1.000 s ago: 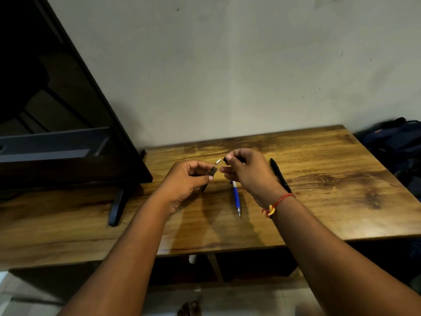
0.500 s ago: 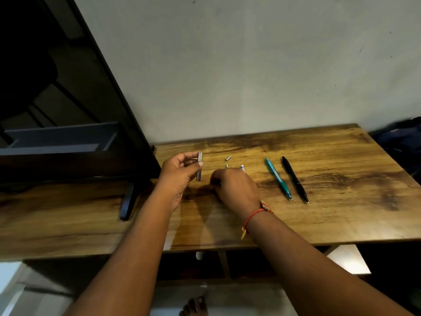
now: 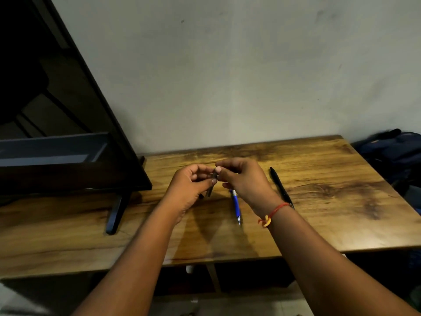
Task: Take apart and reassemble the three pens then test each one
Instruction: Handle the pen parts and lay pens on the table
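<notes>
My left hand [image 3: 190, 185] holds a dark grey pen barrel [image 3: 210, 190] above the wooden table [image 3: 330, 224], its upper end towards my right hand. My right hand [image 3: 242, 179] is pinched shut at the barrel's top end, thumb and forefinger touching it. What sits between those fingertips is hidden. A blue pen [image 3: 236, 207] lies on the table just below my right hand, tip towards me. A black pen [image 3: 280, 187] lies to the right, partly behind my right wrist.
A dark flat screen [image 3: 68, 133] on a black foot [image 3: 115, 215] fills the table's left side. A dark bag [image 3: 396, 153] lies beyond the table's right edge. A plain wall stands behind the table.
My right hand has come up from the tabletop to meet the barrel in my left hand. The left hand has tilted the barrel and moved it towards the middle.
</notes>
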